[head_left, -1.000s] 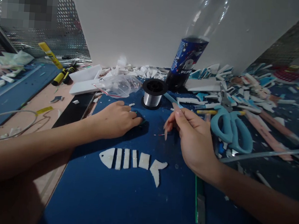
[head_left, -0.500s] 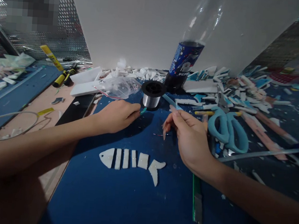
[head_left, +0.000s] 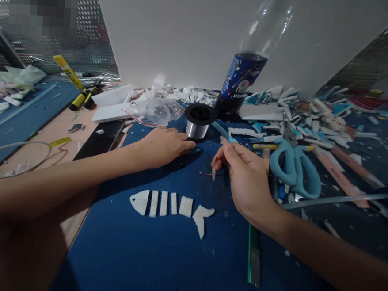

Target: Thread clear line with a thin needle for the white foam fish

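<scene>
Nearest, a flat green-handled cutter with a grey metal end lies on the smooth blue tabletop. Just beyond, six white fish-shaped foam pieces sit in a row, slightly apart. Past them, the person's right hand has thumb and forefinger close together; whether they pinch anything cannot be told. The left hand has bent fingers at a small green item, its grip unclear, near a black-flanged spool of clear line. Behind stands a blue-labelled plastic bottle.
</scene>
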A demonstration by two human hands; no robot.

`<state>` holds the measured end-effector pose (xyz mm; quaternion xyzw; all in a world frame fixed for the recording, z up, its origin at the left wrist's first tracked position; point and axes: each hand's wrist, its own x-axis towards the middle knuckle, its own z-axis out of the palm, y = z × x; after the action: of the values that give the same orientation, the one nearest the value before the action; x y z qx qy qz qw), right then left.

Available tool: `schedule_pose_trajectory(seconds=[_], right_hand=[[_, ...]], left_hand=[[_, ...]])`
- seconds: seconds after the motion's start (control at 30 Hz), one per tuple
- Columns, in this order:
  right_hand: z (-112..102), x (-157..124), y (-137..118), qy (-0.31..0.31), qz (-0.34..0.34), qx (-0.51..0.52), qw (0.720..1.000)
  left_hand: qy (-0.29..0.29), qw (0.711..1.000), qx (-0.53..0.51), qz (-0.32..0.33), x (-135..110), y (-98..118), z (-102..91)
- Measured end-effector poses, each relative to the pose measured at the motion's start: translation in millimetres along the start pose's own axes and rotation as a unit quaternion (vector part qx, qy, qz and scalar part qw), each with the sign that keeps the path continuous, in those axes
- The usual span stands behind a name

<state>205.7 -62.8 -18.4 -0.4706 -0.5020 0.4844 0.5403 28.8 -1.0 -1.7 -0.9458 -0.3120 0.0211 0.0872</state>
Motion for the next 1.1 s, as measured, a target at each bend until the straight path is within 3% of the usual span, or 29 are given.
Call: schedule_pose_trajectory(seconds=[0.27, 0.37, 0.43, 0.5, 0.63, 0.7, 0.77, 0.93, 1.0, 1.1], right_hand=[[1, 0, 0, 0.006, -0.008, -0.006, 1.0], [0, 0, 1, 0.004, -0.009, 0.0, 1.0], [0, 0, 1, 0.001, -0.007, 0.004, 1.0], [1, -1, 1, -0.001, -0.006, 0.008, 1.0], [2, -2, -4, -0.011, -0.017, -0.007, 1.0], [3, -5, -7, -0.021, -0.032, -0.039, 0.999], [3, -8, -11, -0.029, -0.056, -0.08, 0.995], [2, -15, -13, -0.055, -0.13, -0.163, 0.976], [2, -15, -12, -0.061, -0.134, -0.165, 0.975], [3, -14, -11, -0.06, -0.127, -0.166, 0.976]], left_hand=[[0.014, 0.998, 0.05, 0.045, -4, 0, -1.3], [0.043, 0.999, -0.033, -0.004, -5, 0, -0.8], [0.077, 0.984, -0.152, -0.053, -7, 1, -1.8], [0.121, 0.941, -0.3, -0.1, -11, 3, -4.1], [0.202, 0.799, -0.544, -0.158, -21, 9, -7.9], [0.191, 0.737, -0.629, -0.158, -24, 14, -7.2], [0.148, 0.693, -0.692, -0.137, -26, 18, -5.0], [0.064, 0.655, -0.748, -0.088, -28, 23, 0.5], [0.079, 0.653, -0.747, -0.102, -29, 21, 1.2], [0.145, 0.661, -0.722, -0.145, -30, 18, 1.4]])
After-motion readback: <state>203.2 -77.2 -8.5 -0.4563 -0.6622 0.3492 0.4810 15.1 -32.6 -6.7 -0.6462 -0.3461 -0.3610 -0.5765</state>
